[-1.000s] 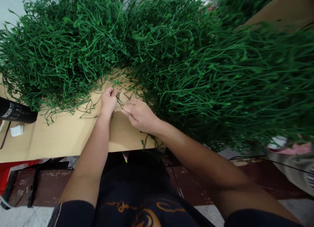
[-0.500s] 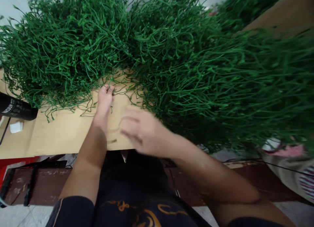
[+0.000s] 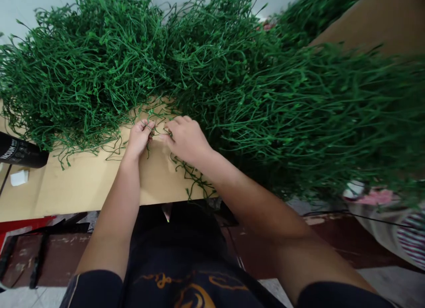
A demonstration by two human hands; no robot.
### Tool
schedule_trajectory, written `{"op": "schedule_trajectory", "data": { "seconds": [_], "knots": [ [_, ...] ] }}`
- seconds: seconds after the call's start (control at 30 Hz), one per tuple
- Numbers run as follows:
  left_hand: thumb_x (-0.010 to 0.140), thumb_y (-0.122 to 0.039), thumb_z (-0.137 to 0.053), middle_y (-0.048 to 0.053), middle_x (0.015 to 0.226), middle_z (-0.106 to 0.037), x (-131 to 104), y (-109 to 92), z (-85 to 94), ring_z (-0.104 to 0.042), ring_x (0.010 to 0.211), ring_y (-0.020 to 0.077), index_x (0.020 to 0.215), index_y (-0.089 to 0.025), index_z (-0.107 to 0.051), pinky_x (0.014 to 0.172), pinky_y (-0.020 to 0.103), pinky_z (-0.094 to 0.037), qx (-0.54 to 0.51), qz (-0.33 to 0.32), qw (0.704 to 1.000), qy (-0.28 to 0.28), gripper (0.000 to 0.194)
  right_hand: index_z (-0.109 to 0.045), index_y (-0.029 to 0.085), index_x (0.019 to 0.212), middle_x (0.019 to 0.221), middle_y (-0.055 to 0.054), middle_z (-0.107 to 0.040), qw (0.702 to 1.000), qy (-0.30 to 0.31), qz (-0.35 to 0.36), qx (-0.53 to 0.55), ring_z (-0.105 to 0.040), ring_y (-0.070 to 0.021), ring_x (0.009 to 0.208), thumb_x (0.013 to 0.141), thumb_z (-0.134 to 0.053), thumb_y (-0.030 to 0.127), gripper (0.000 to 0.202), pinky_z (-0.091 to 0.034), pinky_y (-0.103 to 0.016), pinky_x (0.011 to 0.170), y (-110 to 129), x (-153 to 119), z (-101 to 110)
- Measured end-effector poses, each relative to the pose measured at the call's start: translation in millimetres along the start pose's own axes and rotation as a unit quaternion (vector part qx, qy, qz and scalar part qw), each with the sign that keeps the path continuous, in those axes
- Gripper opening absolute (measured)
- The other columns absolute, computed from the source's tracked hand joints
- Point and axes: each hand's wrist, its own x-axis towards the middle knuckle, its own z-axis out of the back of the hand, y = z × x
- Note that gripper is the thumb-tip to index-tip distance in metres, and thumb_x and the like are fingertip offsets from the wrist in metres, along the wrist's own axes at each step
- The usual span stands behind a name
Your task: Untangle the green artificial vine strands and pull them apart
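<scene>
My left hand [image 3: 140,135] is closed, its thumb and fingers pinching a thin green plastic-looking stem [image 3: 148,127] above the cardboard. Just to its right, my right hand [image 3: 186,138] is bent with thumb and forefinger close together. A bit of dark green stem shows between those fingertips, partly hidden by the hand. The two hands are a small gap apart. Behind them rises a big heap of green stems with small budded tips [image 3: 89,68]. A few loose stems [image 3: 195,179] lie under my right wrist, at the cardboard's front edge.
The cardboard sheet [image 3: 79,184] covers the table in front of me. A black vacuum bottle [image 3: 23,150] lies at the left, near a small white piece [image 3: 19,178]. More stems [image 3: 299,113] spread along the right, before a brown cardboard panel [image 3: 375,22]. A bag [image 3: 375,224] sits lower right.
My right hand has moved up and forward, from a blur near the front edge to beside my left hand. Loose stems now show under my right wrist. The left hand keeps its pinch.
</scene>
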Motion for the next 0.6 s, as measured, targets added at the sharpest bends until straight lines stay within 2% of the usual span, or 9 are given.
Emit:
{"op": "schedule_trajectory", "data": {
  "seconds": [0.1, 0.27, 0.43, 0.5, 0.6],
  "knots": [
    [0.084, -0.013, -0.049, -0.006, 0.054, -0.046, 1, -1, 0.4, -0.036, 0.041, 0.0021, 0.064, -0.015, -0.047, 0.04, 0.014, -0.029, -0.005, 0.01, 1.0, -0.007, 0.02, -0.063, 0.012, 0.086, 0.088, -0.013, -0.063, 0.998, 0.052, -0.001, 0.02, -0.053, -0.0218, 0.084, 0.09, -0.034, 0.023, 0.031, -0.038, -0.035, 0.076, 3, 8, -10],
    [0.084, -0.009, -0.045, -0.006, 0.053, -0.044, 4, -1, -6.5, -0.03, 0.039, 0.0025, 0.061, -0.016, -0.045, 0.038, 0.015, -0.023, 0.013, 0.022, 0.999, -0.042, 0.023, -0.061, 0.011, 0.083, 0.084, -0.012, -0.062, 0.994, 0.101, 0.017, 0.029, -0.052, -0.0205, 0.081, 0.089, -0.035, 0.022, 0.029, -0.037, -0.032, 0.075, -4, 7, -7],
    [0.08, -0.004, -0.046, -0.005, 0.054, -0.046, 8, 5, -10.1, -0.035, 0.045, 0.0032, 0.06, -0.015, -0.046, 0.044, 0.014, -0.028, 0.02, -0.001, 0.998, -0.062, 0.023, -0.057, 0.012, 0.073, 0.077, -0.011, -0.058, 0.991, 0.064, 0.086, 0.076, -0.048, -0.0194, 0.079, 0.086, -0.036, 0.016, 0.025, -0.037, -0.032, 0.076, 6, -4, -13],
    [0.08, -0.005, -0.045, -0.005, 0.055, -0.045, 11, 5, -8.6, -0.035, 0.047, 0.0034, 0.06, -0.016, -0.043, 0.044, 0.014, -0.028, 0.007, 0.005, 0.995, -0.1, 0.023, -0.055, 0.015, 0.067, 0.07, -0.008, -0.055, 0.974, 0.046, 0.182, 0.128, -0.046, -0.0169, 0.072, 0.083, -0.038, 0.014, 0.024, -0.037, -0.031, 0.072, 21, -16, -8],
    [0.082, -0.008, -0.043, -0.006, 0.055, -0.041, 11, 0, -4.5, -0.031, 0.044, 0.0037, 0.063, -0.017, -0.042, 0.04, 0.015, -0.024, -0.004, 0.02, 0.99, -0.138, 0.021, -0.054, 0.017, 0.066, 0.064, -0.003, -0.052, 0.911, 0.001, 0.368, 0.186, -0.042, -0.0138, 0.065, 0.083, -0.04, 0.012, 0.023, -0.038, -0.029, 0.068, 43, -35, 16]
  ]
}}
